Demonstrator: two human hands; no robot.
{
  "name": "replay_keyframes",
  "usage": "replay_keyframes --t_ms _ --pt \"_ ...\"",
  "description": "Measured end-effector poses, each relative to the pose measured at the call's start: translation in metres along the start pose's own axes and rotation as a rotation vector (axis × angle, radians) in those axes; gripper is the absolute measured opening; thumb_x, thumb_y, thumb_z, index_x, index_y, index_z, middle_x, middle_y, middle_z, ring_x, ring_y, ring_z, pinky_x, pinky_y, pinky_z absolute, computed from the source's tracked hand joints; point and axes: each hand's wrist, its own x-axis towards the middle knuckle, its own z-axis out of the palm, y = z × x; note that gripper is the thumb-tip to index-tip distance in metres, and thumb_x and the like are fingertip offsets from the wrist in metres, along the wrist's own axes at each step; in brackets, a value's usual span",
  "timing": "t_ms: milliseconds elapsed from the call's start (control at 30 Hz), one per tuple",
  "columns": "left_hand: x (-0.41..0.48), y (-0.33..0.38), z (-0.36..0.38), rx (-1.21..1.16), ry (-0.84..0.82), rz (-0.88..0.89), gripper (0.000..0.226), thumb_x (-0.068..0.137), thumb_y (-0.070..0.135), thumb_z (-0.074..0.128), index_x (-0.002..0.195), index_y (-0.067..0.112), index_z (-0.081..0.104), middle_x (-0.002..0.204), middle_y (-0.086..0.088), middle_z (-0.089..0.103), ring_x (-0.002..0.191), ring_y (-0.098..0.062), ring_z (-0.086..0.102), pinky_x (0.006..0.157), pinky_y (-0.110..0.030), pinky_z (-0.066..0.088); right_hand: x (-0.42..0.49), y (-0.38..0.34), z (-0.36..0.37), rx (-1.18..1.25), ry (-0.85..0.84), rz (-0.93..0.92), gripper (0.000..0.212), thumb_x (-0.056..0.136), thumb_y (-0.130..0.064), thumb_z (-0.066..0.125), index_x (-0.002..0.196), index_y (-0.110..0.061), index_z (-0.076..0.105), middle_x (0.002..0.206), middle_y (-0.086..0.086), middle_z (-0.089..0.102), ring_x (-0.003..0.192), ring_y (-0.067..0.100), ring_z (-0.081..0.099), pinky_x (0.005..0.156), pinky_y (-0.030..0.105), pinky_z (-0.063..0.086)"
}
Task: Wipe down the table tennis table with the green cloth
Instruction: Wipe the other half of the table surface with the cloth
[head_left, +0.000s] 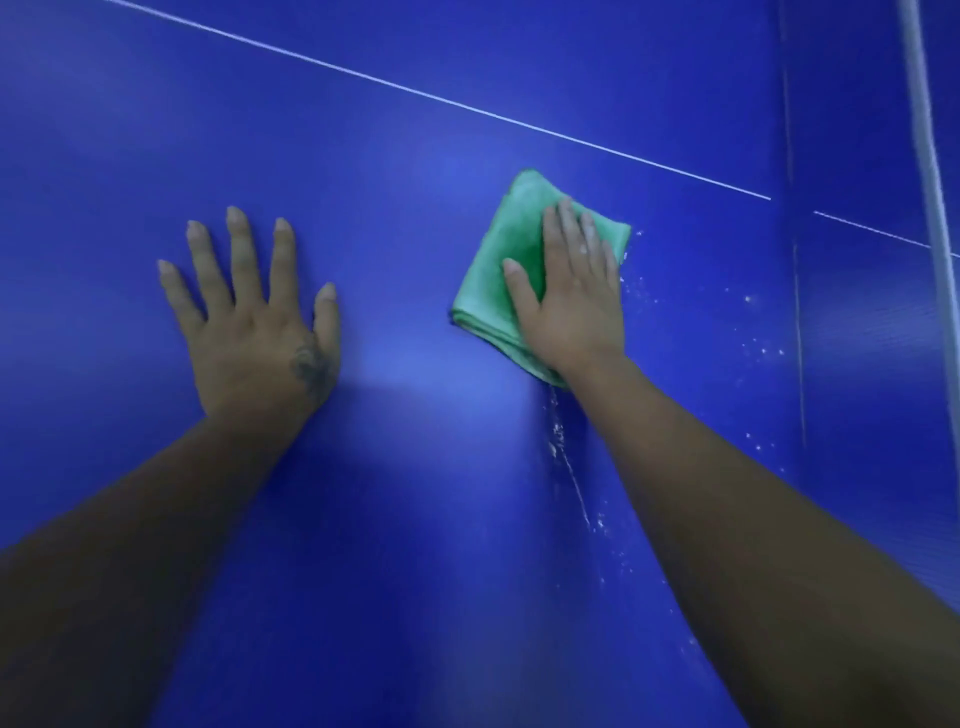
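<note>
green cloth (511, 270), folded into a thick square w/ layered edges, was pressed flat on blue table (415, 156) by right hand (569, 296), fingers straight; left hand (260, 332) was spread flat, nothing held

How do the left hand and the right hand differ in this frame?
The left hand lies on the bare table; the right hand presses on the folded green cloth. The left hand's fingers are spread; the right hand's lie close together. The left hand bears a dark mark near the thumb; the right shows none. Both lie flat, palm down.
</note>
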Motion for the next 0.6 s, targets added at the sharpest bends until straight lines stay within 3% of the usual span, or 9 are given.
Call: replay_keyframes --t_ms 167,267,467,600 --pt "-0.061 -0.030 -0.008 0.001 0.044 0.251 0.069 0.115 0.051 0.035 0.173 0.015 0.024 0.180 -0.015 0.018 0.167 -0.041 0.013 0.131 -0.066 0.014 -0.024 0.014 0.006 -0.020 -0.009 0.154 0.079 0.113 -0.060 0.030 0.175 -0.014 0.010 0.183 0.001 0.002 0.169 0.023 -0.002 0.136 0.049 -0.002" --pt "-0.091 -0.039 -0.010 0.001 0.039 0.289 0.071 0.113 0.052 0.038 0.173 0.018 0.024 0.181 -0.010 0.017 0.168 -0.037 0.013 0.132 -0.064 0.017 -0.022 -0.003 0.011 -0.029 -0.017 0.172 0.081 0.112 -0.061 0.027 0.175 -0.013 0.007 0.183 0.003 -0.001 0.169 0.024 -0.005 0.136 0.051 -0.004" --pt "-0.090 -0.039 -0.009 -0.001 0.043 0.262 0.071 0.111 0.055 0.037 0.174 0.025 0.023 0.182 -0.005 0.016 0.169 -0.032 0.011 0.134 -0.061 0.014 -0.046 -0.070 0.022 -0.033 0.024 0.049 0.083 0.111 -0.063 0.028 0.174 -0.013 0.011 0.183 0.004 0.004 0.170 0.025 0.000 0.135 0.050 -0.002" --pt "-0.093 -0.038 -0.012 -0.002 0.030 0.255 0.071 0.112 0.057 0.035 0.174 0.025 0.022 0.182 -0.005 0.016 0.169 -0.032 0.009 0.134 -0.060 0.012 -0.099 -0.049 0.025 0.002 0.058 -0.114 0.082 0.110 -0.062 0.035 0.172 -0.011 0.023 0.181 0.004 0.017 0.169 0.025 0.011 0.136 0.050 0.006"
